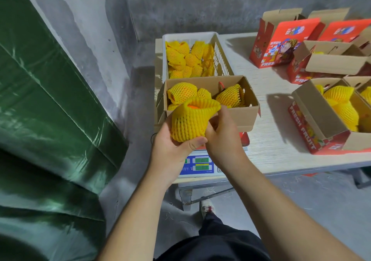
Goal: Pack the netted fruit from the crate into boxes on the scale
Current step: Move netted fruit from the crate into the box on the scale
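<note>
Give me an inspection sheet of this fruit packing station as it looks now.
Surface: pale table, scale at its near left corner.
Job's things: white crate part full of netted fruit; open box on the scale holds several.
Clutter: red fruit boxes at right, some filled.
Hands: left hand and right hand both hold one netted fruit.
Cables: nothing seen.
Surroundings: grey wall, green sheeting at left.

Foam-mesh fruit net; matt cardboard box; white plastic crate; glossy green tarp.
</note>
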### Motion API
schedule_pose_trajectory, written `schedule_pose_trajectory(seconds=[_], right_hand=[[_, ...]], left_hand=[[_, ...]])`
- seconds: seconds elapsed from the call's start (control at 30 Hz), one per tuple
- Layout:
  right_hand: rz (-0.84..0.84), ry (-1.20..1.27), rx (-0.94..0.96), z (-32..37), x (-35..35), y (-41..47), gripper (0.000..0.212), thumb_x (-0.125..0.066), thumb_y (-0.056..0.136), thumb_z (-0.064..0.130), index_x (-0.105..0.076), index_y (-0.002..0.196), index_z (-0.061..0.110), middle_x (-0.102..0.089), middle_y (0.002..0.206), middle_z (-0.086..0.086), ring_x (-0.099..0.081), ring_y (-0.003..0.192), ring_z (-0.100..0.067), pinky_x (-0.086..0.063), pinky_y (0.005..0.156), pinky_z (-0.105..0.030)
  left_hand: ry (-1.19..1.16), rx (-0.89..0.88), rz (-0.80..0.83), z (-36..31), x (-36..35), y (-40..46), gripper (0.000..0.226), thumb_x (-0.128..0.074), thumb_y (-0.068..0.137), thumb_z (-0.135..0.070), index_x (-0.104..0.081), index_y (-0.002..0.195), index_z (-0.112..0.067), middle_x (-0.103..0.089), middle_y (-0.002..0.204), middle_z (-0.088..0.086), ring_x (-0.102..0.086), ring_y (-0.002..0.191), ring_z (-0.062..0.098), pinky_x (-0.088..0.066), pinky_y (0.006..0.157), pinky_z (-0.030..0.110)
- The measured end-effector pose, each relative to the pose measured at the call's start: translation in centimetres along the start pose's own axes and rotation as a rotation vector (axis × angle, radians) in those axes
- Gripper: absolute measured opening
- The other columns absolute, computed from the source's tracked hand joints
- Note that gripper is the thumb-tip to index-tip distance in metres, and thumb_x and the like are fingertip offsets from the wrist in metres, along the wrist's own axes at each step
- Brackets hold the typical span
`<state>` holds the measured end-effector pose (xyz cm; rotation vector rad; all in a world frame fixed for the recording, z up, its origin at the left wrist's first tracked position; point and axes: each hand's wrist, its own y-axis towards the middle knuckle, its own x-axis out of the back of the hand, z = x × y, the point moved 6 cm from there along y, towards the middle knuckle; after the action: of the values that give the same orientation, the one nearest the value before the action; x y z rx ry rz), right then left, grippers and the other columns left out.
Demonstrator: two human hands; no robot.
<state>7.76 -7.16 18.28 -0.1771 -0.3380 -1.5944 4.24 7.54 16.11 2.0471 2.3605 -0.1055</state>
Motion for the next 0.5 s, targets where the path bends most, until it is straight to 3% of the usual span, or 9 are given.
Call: schedule_pose_trajectory(seconds=[0.07, 0.1, 0.17, 0.23, 0.3, 0.37, 0.43, 0.5], right_hand=[[0.129, -0.044, 0.106, 0.5, 0.0, 0.1, 0.051, -0.065, 0.101, 0.017, -0.046, 0.147, 0.027, -0.056, 0.135, 0.006, -0.058, 0.119, -0.007, -0.053, 0.100, -0.025], [0.241, -0.007, 0.138, 0.6, 0.0, 0.1, 0.052, -0.064, 0.101, 0.015, -0.046, 0.148, 0.026, -0.056, 0.137, 0.008, -0.057, 0.123, -0.005, -0.052, 0.099, -0.020], [0.539, 0.174, 0.076, 0.4, -0.3, -0.3, 0.046, -0.064, 0.097, 0.013, -0.054, 0.139, 0.027, -0.067, 0.128, 0.009, -0.065, 0.119, -0.009, -0.055, 0.093, -0.024], [0.708, 0.386, -0.060, 0.1, -0.2, -0.8, 0.055, -0.065, 0.088, 0.020, -0.053, 0.141, 0.026, -0.067, 0.130, -0.001, -0.065, 0.122, -0.023, -0.055, 0.100, -0.039], [0.695, 0.515, -0.127, -0.2, -0.5, -0.9, 0.062, -0.069, 0.087, 0.030, -0.050, 0.145, 0.020, -0.064, 0.136, -0.011, -0.061, 0.128, -0.033, -0.049, 0.110, -0.051], [0.541, 0.510, -0.166, -0.8, -0.8, -0.4, 0.054, -0.076, 0.088, 0.039, -0.058, 0.133, 0.014, -0.068, 0.126, -0.017, -0.064, 0.122, -0.036, -0.049, 0.109, -0.058], [0.434, 0.469, -0.194, -1.4, -0.9, -0.1, 0.049, -0.078, 0.089, 0.041, -0.060, 0.119, 0.007, -0.067, 0.115, -0.028, -0.066, 0.109, -0.040, -0.048, 0.105, -0.067], [0.379, 0.454, -0.216, -1.7, -0.6, 0.0, 0.047, -0.081, 0.085, 0.044, -0.063, 0.111, 0.009, -0.068, 0.109, -0.029, -0.068, 0.102, -0.041, -0.050, 0.102, -0.067]], left_hand=[[0.032, 0.015, 0.033, 0.1, -0.1, 0.1, 0.076, -0.089, 0.055, -0.061, -0.060, 0.121, -0.036, -0.077, 0.110, -0.013, -0.076, 0.100, 0.015, -0.063, 0.072, 0.026], [0.043, 0.025, 0.049, 0.1, 0.0, 0.1, 0.078, -0.089, 0.054, -0.064, -0.061, 0.120, -0.033, -0.077, 0.108, -0.012, -0.077, 0.098, 0.015, -0.062, 0.070, 0.024], [0.072, 0.030, 0.071, 0.1, 0.4, 0.3, 0.077, -0.090, 0.061, -0.061, -0.063, 0.122, -0.024, -0.079, 0.104, -0.009, -0.078, 0.093, 0.013, -0.061, 0.068, 0.023], [0.173, -0.006, 0.088, -0.1, 0.8, 0.6, 0.056, -0.089, 0.080, -0.043, -0.066, 0.124, -0.018, -0.079, 0.102, -0.010, -0.077, 0.092, 0.010, -0.060, 0.069, 0.022], [0.377, -0.047, 0.095, -0.2, 0.9, 0.8, 0.026, -0.077, 0.094, -0.029, -0.067, 0.118, -0.024, -0.076, 0.096, -0.018, -0.074, 0.089, 0.003, -0.056, 0.065, 0.015], [0.658, -0.102, 0.119, -0.7, 0.6, 0.8, 0.009, -0.064, 0.101, -0.036, -0.064, 0.108, -0.031, -0.073, 0.086, -0.018, -0.071, 0.079, 0.000, -0.054, 0.059, 0.015], [0.870, -0.154, 0.120, -1.1, 0.5, 0.7, 0.030, -0.053, 0.099, -0.055, -0.063, 0.095, -0.027, -0.072, 0.079, -0.014, -0.070, 0.069, 0.000, -0.056, 0.058, 0.022], [0.918, -0.179, 0.107, -1.3, 0.6, 0.8, 0.040, -0.048, 0.098, -0.061, -0.064, 0.090, -0.025, -0.072, 0.078, -0.013, -0.069, 0.067, 0.000, -0.056, 0.060, 0.025]])
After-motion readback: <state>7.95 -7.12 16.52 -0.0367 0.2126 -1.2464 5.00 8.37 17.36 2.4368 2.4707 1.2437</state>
